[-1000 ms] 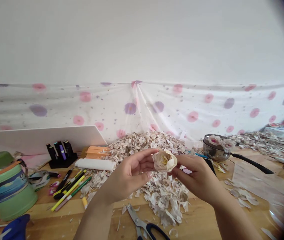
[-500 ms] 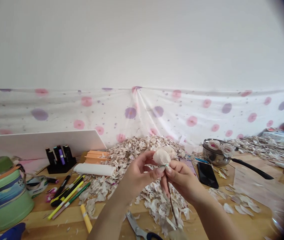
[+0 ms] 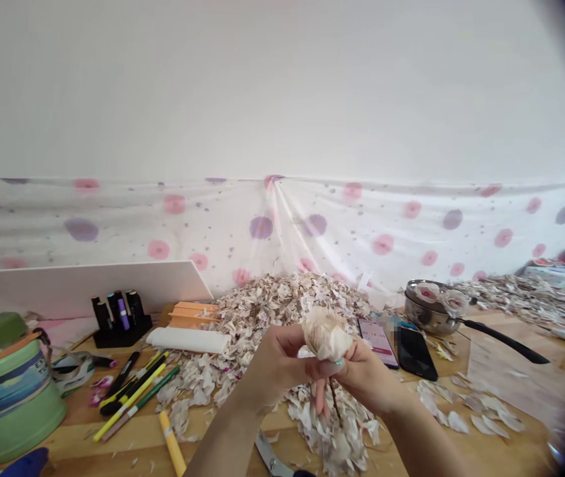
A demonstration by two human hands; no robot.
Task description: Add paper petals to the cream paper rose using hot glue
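A cream-white handmade flower [image 3: 326, 333] on a thin brown stem [image 3: 334, 396] is held between both hands over the petal pile. My left hand [image 3: 282, 358] closes on the base of the bloom from the left, thumb pressed at its underside. From the other side my right hand [image 3: 364, 371] pinches the same spot, where the petals meet the stem. Under and behind the hands spreads a big heap of dry, pale petals [image 3: 282, 295]. A pair of scissors [image 3: 273, 457] lies below the hands, partly hidden by my left forearm.
Left are a green container [image 3: 11, 391], markers in a black stand [image 3: 122, 334], loose pens [image 3: 136, 397] and a white roll [image 3: 190, 339]. On the right lie two phones [image 3: 416, 352], a small metal pan [image 3: 428, 315] holding two finished flowers, and scattered petals [image 3: 485, 407].
The flower has tipped toward me and sits slightly lower, so its open top shows more. Both hands came down a little with it, and the stem now looks shorter.
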